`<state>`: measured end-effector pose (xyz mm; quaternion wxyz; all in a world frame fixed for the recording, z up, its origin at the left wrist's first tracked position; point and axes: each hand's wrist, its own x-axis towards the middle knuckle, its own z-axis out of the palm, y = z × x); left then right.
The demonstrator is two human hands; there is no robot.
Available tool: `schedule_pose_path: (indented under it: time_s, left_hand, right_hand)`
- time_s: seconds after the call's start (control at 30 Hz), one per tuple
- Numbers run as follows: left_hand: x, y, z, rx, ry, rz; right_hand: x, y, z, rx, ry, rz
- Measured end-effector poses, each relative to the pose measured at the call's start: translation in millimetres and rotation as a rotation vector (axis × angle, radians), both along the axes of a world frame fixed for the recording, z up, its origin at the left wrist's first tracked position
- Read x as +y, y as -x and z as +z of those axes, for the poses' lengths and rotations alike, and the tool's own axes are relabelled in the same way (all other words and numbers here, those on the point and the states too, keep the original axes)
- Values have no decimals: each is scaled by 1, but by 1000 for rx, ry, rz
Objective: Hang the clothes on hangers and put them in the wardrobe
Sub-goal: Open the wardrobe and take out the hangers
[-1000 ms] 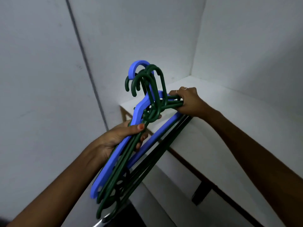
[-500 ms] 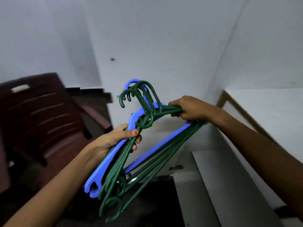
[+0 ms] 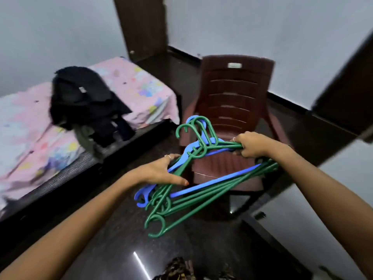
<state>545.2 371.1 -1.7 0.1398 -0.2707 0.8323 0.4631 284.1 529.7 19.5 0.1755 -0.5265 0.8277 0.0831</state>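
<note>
Ahead of you, at 12 o'clock, a dark red plastic chair (image 3: 234,110) stands on the dark glossy floor (image 3: 125,235); its seat lies directly behind the load you carry. At 10 o'clock, a bed (image 3: 129,85) with a pink patterned sheet bears a pile of dark clothes (image 3: 84,100), well apart from your hands. A dark door (image 3: 143,25) stands at 11 o'clock.

The chair back carries a small pale label (image 3: 234,65) (its writing is too blurred to read). A small tag on the clothes is likewise unreadable.

Your right hand (image 3: 250,145) is held forward with the fingers curled tightly round the shoulder bars of the bundle of hangers (image 3: 201,178), which is made up of several green ones and a blue one. Your left hand (image 3: 161,171) supports the other side of the bundle, with the thumb extended along the bars and the fingers wrapped behind them. The hooks point up at 12 o'clock.
</note>
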Motion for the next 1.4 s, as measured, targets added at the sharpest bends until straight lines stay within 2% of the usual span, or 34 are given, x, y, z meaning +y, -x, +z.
schedule_pose_path:
  time_s: [0.43, 0.57, 0.7, 1.0, 1.4]
  left_hand:
    - [-123, -158, -32, -342, 419, 659]
    - [-177, -175, -32, -435, 523, 737]
    - [-235, -183, -30, -495, 532, 783]
    - [-337, -208, -15, -652, 696, 877]
    - [-460, -302, -27, -708, 605, 990]
  right_hand:
    - [-302, -125, -23, -58, -3, 553]
    - [-376, -146, -28, -82, 5, 619]
    - [-448, -157, -32, -102, 8, 652]
    - [-574, -190, -51, -288, 5, 671]
    - [-722, -277, -79, -373, -67, 856]
